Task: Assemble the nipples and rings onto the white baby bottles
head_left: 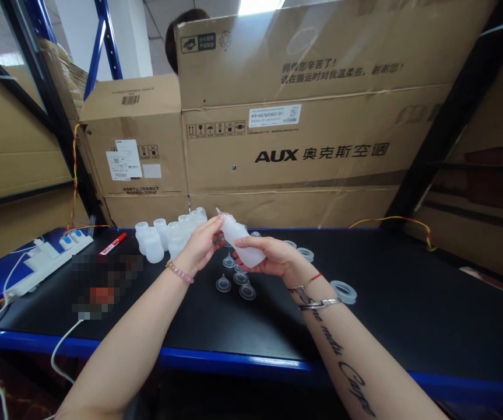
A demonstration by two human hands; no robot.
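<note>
A translucent white baby bottle point(243, 240) is tilted in the air above the table, its nippled top pointing up and to the left. My right hand point(271, 255) wraps round the bottle's lower body. The fingers of my left hand point(205, 240) are closed at the nipple end. Below them on the black tabletop lie several clear nipples point(240, 278). Several white bottles point(150, 242) stand in a group to the left, partly hidden by my left hand. Whitish rings point(343, 291) lie to the right, beside and beyond my right wrist.
A red-and-white marker point(113, 244) lies left of the bottles, with a blurred-out object point(106, 286) in front of it. A power strip point(50, 265) with white cables runs along the left. Large cardboard sheets point(295, 175) wall off the back. Blue edging point(234, 353) marks the table's front.
</note>
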